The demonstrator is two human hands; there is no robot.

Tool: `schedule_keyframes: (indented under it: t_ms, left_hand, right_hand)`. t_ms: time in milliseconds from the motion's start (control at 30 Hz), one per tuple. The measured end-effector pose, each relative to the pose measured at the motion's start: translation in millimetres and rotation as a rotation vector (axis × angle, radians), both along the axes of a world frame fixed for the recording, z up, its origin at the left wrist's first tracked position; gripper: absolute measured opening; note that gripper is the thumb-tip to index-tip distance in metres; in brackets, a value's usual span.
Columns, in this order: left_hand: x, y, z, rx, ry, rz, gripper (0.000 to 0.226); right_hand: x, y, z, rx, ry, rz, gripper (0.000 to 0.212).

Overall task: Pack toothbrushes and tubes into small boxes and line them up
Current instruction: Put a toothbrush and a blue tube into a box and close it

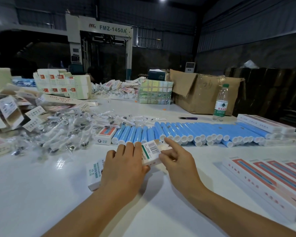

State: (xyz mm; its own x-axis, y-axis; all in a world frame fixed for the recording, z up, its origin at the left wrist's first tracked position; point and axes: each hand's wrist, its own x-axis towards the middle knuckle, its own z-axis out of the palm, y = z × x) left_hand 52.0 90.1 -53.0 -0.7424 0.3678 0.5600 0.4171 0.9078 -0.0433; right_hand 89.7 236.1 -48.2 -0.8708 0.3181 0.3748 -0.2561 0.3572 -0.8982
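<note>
Holding a small box (150, 153) just above the white table (41, 194), I have my left hand (125, 165) curled round its near end, thumb underneath and fingers over the top by the barcode. My right hand (177, 161) is at the far end, index finger stretched out and the other fingers bent against the box, probably at its flap, though blur hides it. Another box (94, 175) lies partly under my left wrist. Blue tubes (186, 132) lie in a row just beyond, bagged brush heads (67, 132) heaped to the left, finished boxes (270, 182) lined up on the right.
</note>
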Motion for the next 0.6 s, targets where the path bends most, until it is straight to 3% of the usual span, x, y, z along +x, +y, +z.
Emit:
schedule_keyframes:
  t_ms: [133,333,600]
  left_hand:
    - [4,6,-1,-0.063,-0.007,-0.027,0.067]
    - [9,8,-2,-0.1,-0.016,-0.036,0.067]
    - [13,10,-3,-0.14,-0.015,-0.039,0.063]
  right_hand:
    - [-5,1,4,-0.019,-0.106,0.003,0.053]
    - [-5,3,3,-0.118,-0.138,-0.036,0.011]
    - [-7,-1,-1,0.039,-0.134,-0.058,0.027]
